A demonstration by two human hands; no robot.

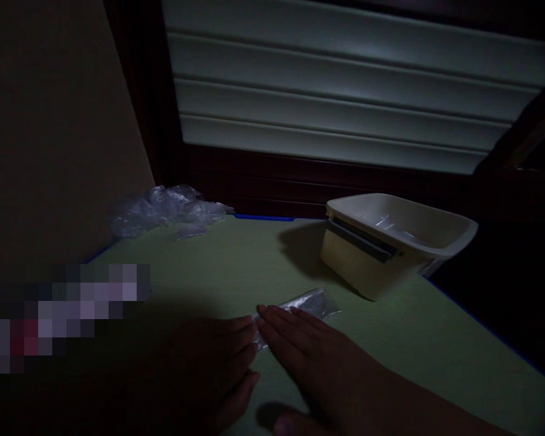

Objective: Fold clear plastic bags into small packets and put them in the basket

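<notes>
A small clear plastic bag lies flattened on the green tabletop. My right hand rests across it, palm down, with the fingers stretched out and the thumb apart. From the left, my left hand touches the bag's near left end with its fingertips. Its fingers are extended too, though much of this hand is lost in shadow. Part of the bag is hidden under the right hand.
At the back left is a pile of crumpled clear plastic bags. A cream plastic bin with a dark grey handle stands at the right edge. A pixelated object is at the left. Behind the table is a slatted shutter.
</notes>
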